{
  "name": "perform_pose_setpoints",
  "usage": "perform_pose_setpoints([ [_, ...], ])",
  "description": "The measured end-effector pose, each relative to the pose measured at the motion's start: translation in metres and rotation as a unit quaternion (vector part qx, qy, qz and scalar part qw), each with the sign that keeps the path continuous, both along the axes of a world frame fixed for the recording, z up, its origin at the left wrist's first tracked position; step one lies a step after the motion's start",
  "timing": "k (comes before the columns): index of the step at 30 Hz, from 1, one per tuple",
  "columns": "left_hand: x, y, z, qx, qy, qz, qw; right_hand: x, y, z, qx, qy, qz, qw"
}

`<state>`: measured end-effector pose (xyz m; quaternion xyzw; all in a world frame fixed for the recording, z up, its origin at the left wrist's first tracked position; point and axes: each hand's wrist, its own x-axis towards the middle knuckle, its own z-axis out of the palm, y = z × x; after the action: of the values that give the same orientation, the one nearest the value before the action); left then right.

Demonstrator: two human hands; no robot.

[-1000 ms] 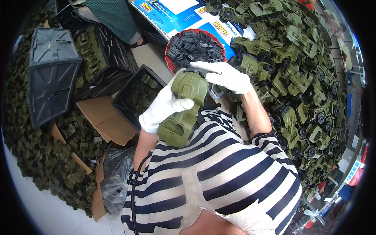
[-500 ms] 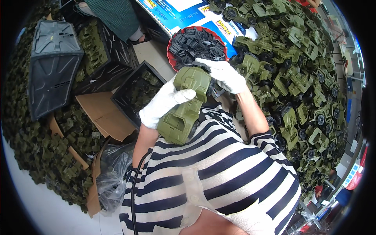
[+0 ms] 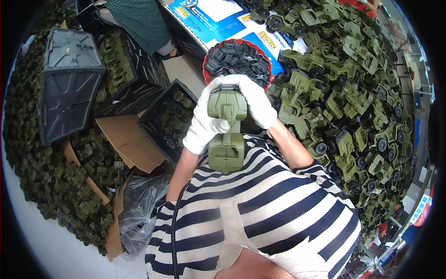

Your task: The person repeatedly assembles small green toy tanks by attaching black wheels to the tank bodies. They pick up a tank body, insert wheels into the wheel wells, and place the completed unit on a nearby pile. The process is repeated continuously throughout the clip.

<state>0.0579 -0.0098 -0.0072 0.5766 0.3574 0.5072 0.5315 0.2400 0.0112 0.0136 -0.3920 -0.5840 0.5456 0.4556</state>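
An olive-green toy truck body (image 3: 226, 135) stands upright in front of my striped shirt, held by both hands in white gloves. My left hand (image 3: 203, 125) grips its left side, thumb across the front. My right hand (image 3: 253, 102) wraps over its top end. Just beyond the hands sits a red bowl (image 3: 207, 56) filled with several black plastic wheels (image 3: 239, 58).
A big heap of assembled green toy trucks (image 3: 344, 93) fills the right side. Black crates (image 3: 69, 83) with green parts stand at the left, among piles of loose green parts (image 3: 46, 186), cardboard (image 3: 130, 139) and a plastic bag (image 3: 139, 214). Another person's leg (image 3: 139, 23) is at the top.
The toy truck body has turned from a slant to upright, and both hands have shifted to the right toward the red bowl, the right hand now over the top end.
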Motion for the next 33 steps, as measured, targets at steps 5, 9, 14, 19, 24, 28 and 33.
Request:
perform_pose_setpoints([
  [5, -0.007, -0.007, 0.0, -0.026, -0.017, 0.015, 0.999, -0.015, -0.025, 0.016, 0.059, -0.099, -0.016, 0.993],
  [9, -0.007, -0.012, -0.008, -0.008, 0.015, 0.071, 0.997, -0.024, -0.029, 0.001, 0.137, -0.12, -0.034, 0.983],
  [14, -0.017, -0.016, -0.01, -0.012, 0.013, 0.137, 0.99, -0.04, -0.022, 0.0, 0.155, -0.127, -0.03, 0.979],
  [19, -0.063, -0.002, -0.064, -0.128, 0.03, 0.216, 0.968, -0.069, -0.002, -0.022, 0.057, -0.252, -0.027, 0.966],
  [24, -0.111, -0.014, -0.129, -0.243, 0.175, 0.408, 0.863, -0.018, 0.04, -0.04, 0.079, -0.391, -0.115, 0.91],
  [28, -0.139, -0.004, -0.183, -0.216, 0.417, 0.389, 0.793, 0.0, 0.081, -0.068, 0.042, -0.423, -0.159, 0.891],
  [33, -0.092, 0.082, -0.145, -0.096, 0.366, 0.303, 0.875, -0.002, 0.111, -0.08, -0.028, -0.476, -0.073, 0.876],
])
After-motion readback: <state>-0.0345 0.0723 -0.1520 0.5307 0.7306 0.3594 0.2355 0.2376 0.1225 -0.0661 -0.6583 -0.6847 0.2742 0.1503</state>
